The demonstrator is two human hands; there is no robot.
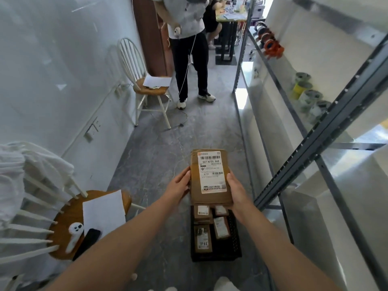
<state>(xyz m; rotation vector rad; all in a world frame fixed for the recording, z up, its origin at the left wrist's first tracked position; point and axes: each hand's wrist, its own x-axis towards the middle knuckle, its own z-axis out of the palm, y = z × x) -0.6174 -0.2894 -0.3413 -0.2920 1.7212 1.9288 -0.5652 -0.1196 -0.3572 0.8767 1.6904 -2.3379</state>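
Observation:
I hold a brown cardboard parcel with a white shipping label facing up, out in front of me above the floor. My left hand grips its left edge and my right hand grips its right edge and near corner. Directly below the parcel a black plastic crate sits on the grey floor, holding several smaller brown labelled parcels.
A metal shelving rack with tape rolls runs along the right. At left a wooden chair carries paper, a phone and a white figure. Another chair and a standing person are ahead in the narrow aisle.

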